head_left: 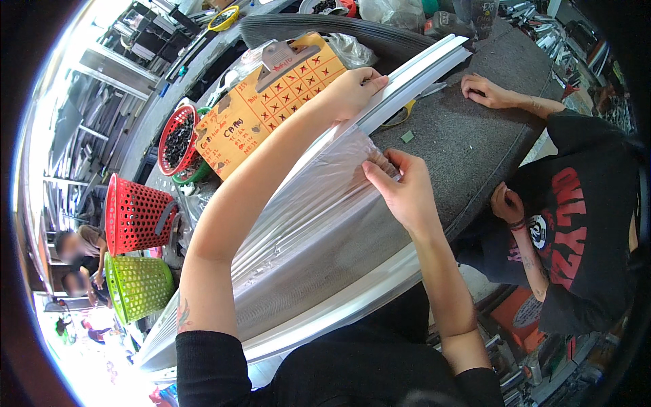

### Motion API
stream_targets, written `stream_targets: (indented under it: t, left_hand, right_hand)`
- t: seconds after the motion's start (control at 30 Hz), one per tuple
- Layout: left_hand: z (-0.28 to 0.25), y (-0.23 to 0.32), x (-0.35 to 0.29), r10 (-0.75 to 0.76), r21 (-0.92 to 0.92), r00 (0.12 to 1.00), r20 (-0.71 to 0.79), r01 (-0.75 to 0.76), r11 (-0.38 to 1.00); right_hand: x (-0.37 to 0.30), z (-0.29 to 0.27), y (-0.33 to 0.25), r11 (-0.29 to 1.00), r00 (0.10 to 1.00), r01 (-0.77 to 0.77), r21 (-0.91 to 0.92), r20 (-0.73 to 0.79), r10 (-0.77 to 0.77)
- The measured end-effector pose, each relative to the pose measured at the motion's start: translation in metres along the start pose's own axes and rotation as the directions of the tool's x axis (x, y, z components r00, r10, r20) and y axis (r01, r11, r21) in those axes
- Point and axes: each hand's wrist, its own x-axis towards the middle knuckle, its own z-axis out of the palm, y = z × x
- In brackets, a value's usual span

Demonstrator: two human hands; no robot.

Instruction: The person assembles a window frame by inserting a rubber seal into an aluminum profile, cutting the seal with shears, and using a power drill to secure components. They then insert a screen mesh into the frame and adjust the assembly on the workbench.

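Note:
A bundle of long white profiles [415, 73] runs diagonally across the bench from upper right to lower left. Clear plastic film [342, 159] wraps it, wrinkled, up to a loose edge below the bare upper end. My left hand [352, 93] is closed on the bundle's far edge near that end, fingers curled and thumb pressed in. Lower down, on the near side, my right hand [407, 190] pinches the film between thumb and bent fingers. Yellow-handled scissors [409, 108] lie partly hidden under the bundle, beside a small green piece [407, 137].
A clipboard with an orange sheet [271, 95] lies beyond my left forearm. Red baskets [139, 214] and a lime basket [141, 288] stand left. Another person [576, 224] in black is at the right, one hand [485, 91] on the grey bench [468, 146]. Metal pieces crowd the upper right.

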Motion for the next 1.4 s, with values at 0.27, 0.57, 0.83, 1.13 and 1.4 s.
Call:
stream_targets:
  t: [0.27, 0.57, 0.83, 1.13, 1.4]
  left_hand:
    - [-0.001, -0.009, 0.009, 0.060, 0.029, 0.998, 0.012, -0.060, 0.998]
    - [0.007, -0.009, 0.009, -0.075, -0.087, 0.992, 0.105, 0.084, 0.993]
    - [0.004, -0.013, 0.013, -0.055, -0.112, 0.987, 0.150, 0.072, 0.991]
    - [0.005, -0.018, 0.015, -0.012, -0.143, 0.991, 0.134, 0.032, 0.989]
    - [0.006, -0.020, 0.017, -0.032, -0.171, 0.991, 0.129, 0.054, 0.984]
  right_hand:
    - [-0.003, 0.002, 0.000, 0.998, 0.998, 0.043, -0.054, -0.037, -0.045]
    - [-0.001, 0.036, -0.003, 0.424, 0.697, 0.446, -0.789, 0.009, -0.717]
    - [0.005, 0.055, 0.001, 0.250, 0.603, 0.574, -0.780, 0.196, -0.773]
    - [-0.002, 0.052, 0.005, 0.185, 0.606, 0.580, -0.793, 0.268, -0.749]
    - [-0.005, 0.051, 0.007, 0.158, 0.585, 0.566, -0.809, 0.259, -0.769]
